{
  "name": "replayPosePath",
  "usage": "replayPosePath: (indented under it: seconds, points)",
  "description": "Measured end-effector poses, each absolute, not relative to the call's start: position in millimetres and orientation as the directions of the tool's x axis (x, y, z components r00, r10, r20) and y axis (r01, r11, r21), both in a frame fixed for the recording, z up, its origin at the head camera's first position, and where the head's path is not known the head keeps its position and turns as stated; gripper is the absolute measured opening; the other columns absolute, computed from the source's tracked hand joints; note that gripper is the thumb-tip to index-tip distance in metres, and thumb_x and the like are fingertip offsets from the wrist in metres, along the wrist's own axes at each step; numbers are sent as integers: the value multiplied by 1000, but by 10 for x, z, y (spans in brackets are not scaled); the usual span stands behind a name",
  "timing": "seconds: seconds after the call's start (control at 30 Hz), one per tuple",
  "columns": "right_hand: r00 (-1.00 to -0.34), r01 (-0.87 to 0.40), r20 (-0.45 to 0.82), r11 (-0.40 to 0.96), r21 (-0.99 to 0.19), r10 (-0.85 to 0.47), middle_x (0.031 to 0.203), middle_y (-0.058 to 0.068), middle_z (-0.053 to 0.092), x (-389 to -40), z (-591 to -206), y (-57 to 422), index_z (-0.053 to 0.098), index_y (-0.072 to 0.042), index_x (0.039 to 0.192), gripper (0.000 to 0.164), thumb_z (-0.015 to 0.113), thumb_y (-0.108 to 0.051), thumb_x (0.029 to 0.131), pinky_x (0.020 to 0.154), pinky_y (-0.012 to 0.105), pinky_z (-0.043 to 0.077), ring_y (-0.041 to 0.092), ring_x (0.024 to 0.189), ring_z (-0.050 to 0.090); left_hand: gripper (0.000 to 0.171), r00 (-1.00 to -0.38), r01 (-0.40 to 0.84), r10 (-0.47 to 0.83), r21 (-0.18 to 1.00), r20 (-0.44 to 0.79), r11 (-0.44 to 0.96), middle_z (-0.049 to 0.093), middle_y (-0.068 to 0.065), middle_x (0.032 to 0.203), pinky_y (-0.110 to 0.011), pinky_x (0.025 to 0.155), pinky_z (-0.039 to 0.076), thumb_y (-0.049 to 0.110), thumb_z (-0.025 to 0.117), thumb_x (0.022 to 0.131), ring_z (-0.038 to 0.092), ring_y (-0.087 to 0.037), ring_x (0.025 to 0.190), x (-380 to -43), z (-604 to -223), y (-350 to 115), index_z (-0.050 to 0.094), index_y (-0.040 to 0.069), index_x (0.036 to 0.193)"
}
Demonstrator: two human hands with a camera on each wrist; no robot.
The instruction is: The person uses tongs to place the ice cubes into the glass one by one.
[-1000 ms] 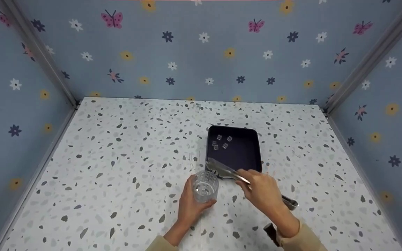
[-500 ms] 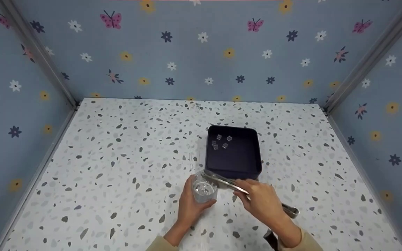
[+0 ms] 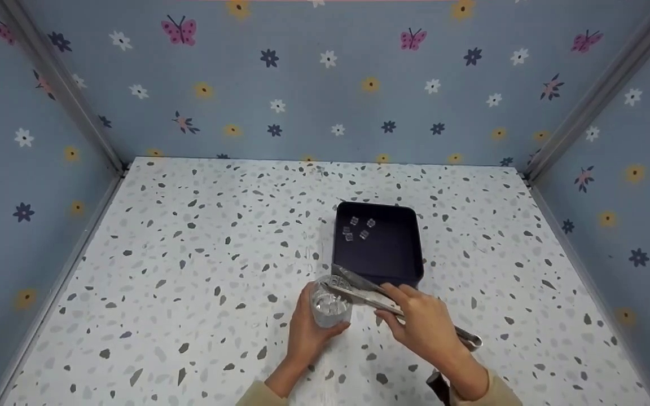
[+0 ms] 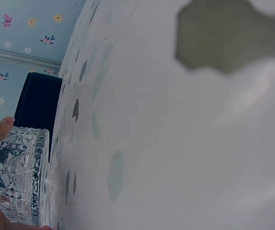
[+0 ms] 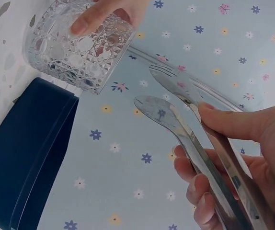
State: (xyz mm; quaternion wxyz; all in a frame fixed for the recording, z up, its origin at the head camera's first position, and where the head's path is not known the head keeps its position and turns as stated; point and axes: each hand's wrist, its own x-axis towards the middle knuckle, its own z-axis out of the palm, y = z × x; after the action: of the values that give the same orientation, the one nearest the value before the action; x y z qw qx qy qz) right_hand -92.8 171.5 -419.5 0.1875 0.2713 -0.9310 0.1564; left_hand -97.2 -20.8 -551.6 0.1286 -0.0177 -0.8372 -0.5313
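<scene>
My left hand point(image 3: 304, 335) grips a clear, cut-pattern glass point(image 3: 330, 316) standing on the table; the glass shows larger in the left wrist view. Clear shapes show inside it, too blurred to tell apart. In my right hand point(image 3: 425, 318) are metal tongs point(image 5: 228, 165), pinched between thumb and fingers. Their tips are spread, with nothing visible between them in the right wrist view. One tip lies over the glass's mouth, the other near the tray's front left corner. The dark square tray point(image 3: 390, 248) holds several small clear cubes point(image 3: 364, 234) at its back left.
The speckled white table point(image 3: 201, 270) is enclosed by flower-patterned blue walls point(image 3: 302, 79) at the back and both sides. A dark object point(image 3: 439, 386) sits beside the right sleeve point(image 3: 486, 389).
The tong tips have moved from the tray's near edge to above the glass, drawn close together, then spread apart. The left hand and glass have stayed put, and the tray's cubes look unmoved.
</scene>
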Motion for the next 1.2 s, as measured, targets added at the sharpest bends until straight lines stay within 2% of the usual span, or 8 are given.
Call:
replayPosePath:
  seconds: [0.23, 0.5, 0.77, 1.0, 1.2]
  points:
    - [-794, -545, 431, 817, -192, -428, 82, 1, 60, -970, -4204, 1741, 63, -9, 104, 39, 73, -28, 72, 51, 33, 48, 18, 62, 58, 100, -967, 141, -128, 885, 218, 444, 43, -14, 127, -41, 95, 34, 35, 82, 55, 42, -29, 115, -969, -5520, -207, 29, 2, 133]
    - [-782, -533, 471, 830, -164, -408, 75, 2, 56, -1059, -4233, 1787, 63, -7, 102, 39, 73, -27, 71, 46, 32, 45, 18, 53, 53, 99, -964, 150, -127, 877, 232, 457, 42, -16, 127, -42, 95, 35, 33, 83, 56, 42, -30, 115, -973, -5524, -204, 29, 0, 132]
    - [-822, -462, 452, 870, -171, -348, 74, 5, 55, -1142, -4238, 1827, 62, -5, 105, 43, 72, -29, 72, 40, 34, 42, 21, 46, 49, 98, -958, 178, -121, 868, 261, 464, 45, -17, 123, -44, 90, 39, 36, 82, 56, 46, -31, 110, -982, -5531, -200, 30, 0, 131]
    - [-859, -401, 422, 894, -199, -291, 88, 14, 60, -1238, -4246, 1844, 61, -2, 108, 45, 71, -30, 74, 46, 39, 46, 27, 51, 54, 97, -959, 172, -119, 865, 256, 472, 46, -15, 123, -41, 92, 38, 37, 82, 55, 46, -29, 111, -990, -5523, -201, 31, 2, 130]
    - [-870, -374, 419, 902, -216, -260, 89, 15, 60, -1335, -4278, 1850, 60, -1, 108, 47, 72, -29, 73, 45, 39, 45, 27, 50, 53, 97, -957, 183, -116, 863, 266, 470, 46, -15, 123, -41, 91, 39, 38, 82, 56, 46, -28, 111, -985, -5527, -205, 31, 1, 130]
